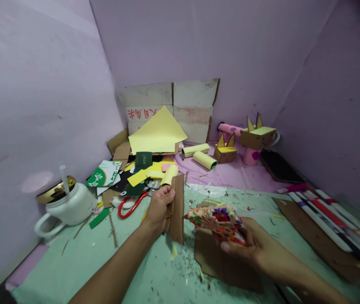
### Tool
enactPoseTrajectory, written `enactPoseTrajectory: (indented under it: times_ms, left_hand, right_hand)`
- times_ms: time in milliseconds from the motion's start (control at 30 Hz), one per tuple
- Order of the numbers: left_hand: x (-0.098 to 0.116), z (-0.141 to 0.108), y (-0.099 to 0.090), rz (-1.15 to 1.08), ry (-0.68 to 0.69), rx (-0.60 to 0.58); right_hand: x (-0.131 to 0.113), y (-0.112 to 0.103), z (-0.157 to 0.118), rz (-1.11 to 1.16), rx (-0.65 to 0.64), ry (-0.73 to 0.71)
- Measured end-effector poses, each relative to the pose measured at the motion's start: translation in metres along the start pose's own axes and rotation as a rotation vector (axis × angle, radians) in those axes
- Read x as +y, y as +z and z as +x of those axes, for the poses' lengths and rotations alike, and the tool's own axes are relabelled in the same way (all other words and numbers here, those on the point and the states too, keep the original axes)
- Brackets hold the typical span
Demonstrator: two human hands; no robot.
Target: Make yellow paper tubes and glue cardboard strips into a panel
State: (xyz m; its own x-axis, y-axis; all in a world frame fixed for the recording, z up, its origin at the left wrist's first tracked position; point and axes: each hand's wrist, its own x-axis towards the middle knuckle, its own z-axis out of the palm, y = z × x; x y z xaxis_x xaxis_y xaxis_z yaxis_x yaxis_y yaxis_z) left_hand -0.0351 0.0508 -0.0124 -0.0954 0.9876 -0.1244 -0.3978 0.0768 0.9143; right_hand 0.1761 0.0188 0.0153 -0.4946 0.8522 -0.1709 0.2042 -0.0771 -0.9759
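My left hand (pixel 159 209) is closed around folded cardboard pieces, with a long brown strip (pixel 177 211) standing upright at its fingertips. My right hand (pixel 252 242) grips a glue gun (pixel 216 221) covered in a colourful floral pattern. Its nozzle points left, a short gap from the strip. Beneath the glue gun, a larger cardboard piece (pixel 224 266) lies on the green tabletop (pixel 167 280). Just behind my left hand is a yellow paper roll (pixel 169 175). Red-handled scissors (pixel 132 206) rest to the left of that hand.
A white teapot-shaped cup (pixel 72 207) stands at the left. Paper scraps and a yellow sheet (pixel 157 131) lie behind. Cardboard animal figures (pixel 226 153) stand at the back right, and markers (pixel 322 221) lie at the right on cardboard.
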Motion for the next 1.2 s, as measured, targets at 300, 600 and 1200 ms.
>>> enactPoseTrajectory:
  times_ms: [300, 600, 1200]
  left_hand:
    - [0.0007, -0.0006, 0.0000, -0.019, -0.009, -0.001]
    - [0.0004, 0.0016, -0.0035, -0.038, -0.023, 0.015]
    - [0.0008, 0.0047, -0.0072, -0.045, -0.013, 0.017]
  right_hand:
    - [0.0020, -0.0010, -0.0017, -0.018, -0.015, -0.029]
    - [-0.0054, -0.0001, -0.0027, -0.045, -0.073, -0.030]
    - [-0.0008, -0.0030, -0.0064, -0.078, -0.198, 0.022]
